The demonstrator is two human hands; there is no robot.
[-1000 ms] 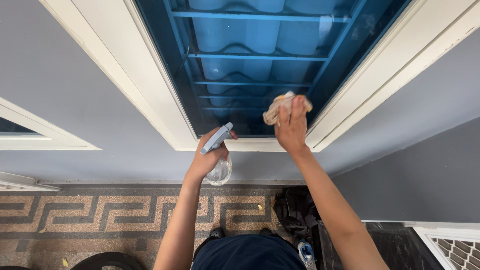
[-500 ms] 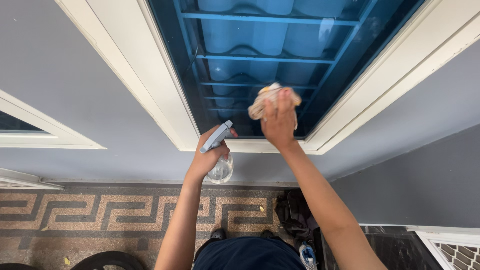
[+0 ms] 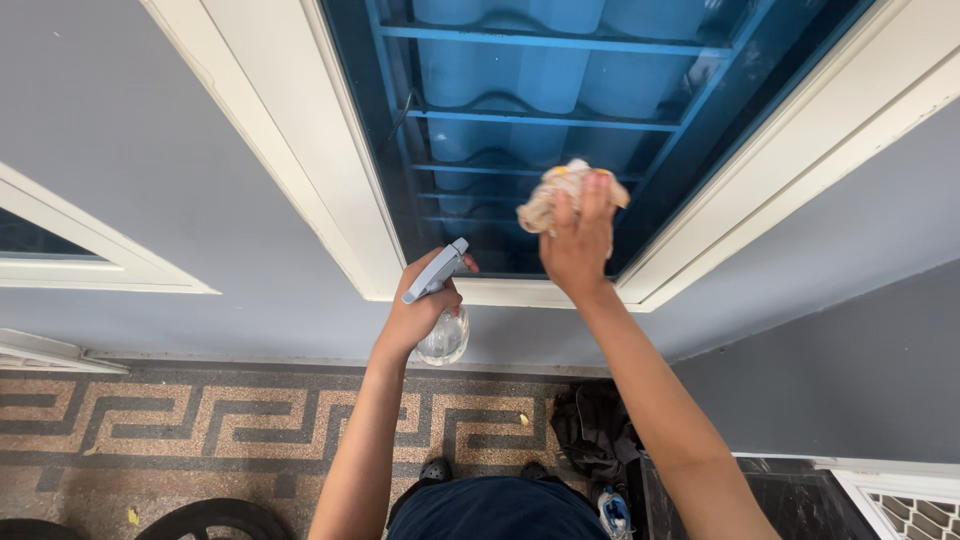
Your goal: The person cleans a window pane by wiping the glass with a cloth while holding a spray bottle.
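Note:
My right hand (image 3: 577, 245) presses a crumpled beige cloth (image 3: 560, 190) flat against the lower part of a window pane (image 3: 520, 90) with blue bars behind it. My left hand (image 3: 420, 310) grips a clear spray bottle (image 3: 443, 337) with a grey-blue trigger head (image 3: 436, 268), held just below the window's white frame (image 3: 350, 220), nozzle pointing up toward the glass.
Grey wall surrounds the window. Another white-framed window (image 3: 90, 255) sits at the left. Below lies a patterned tile floor (image 3: 200, 430), a dark bundle (image 3: 595, 430) by the wall, a black curved object (image 3: 215, 520) at the bottom left and a white grille (image 3: 900, 500) at the bottom right.
My right hand slid the cloth left across the glass, then back right and slightly up. The left hand with the bottle stayed nearly still.

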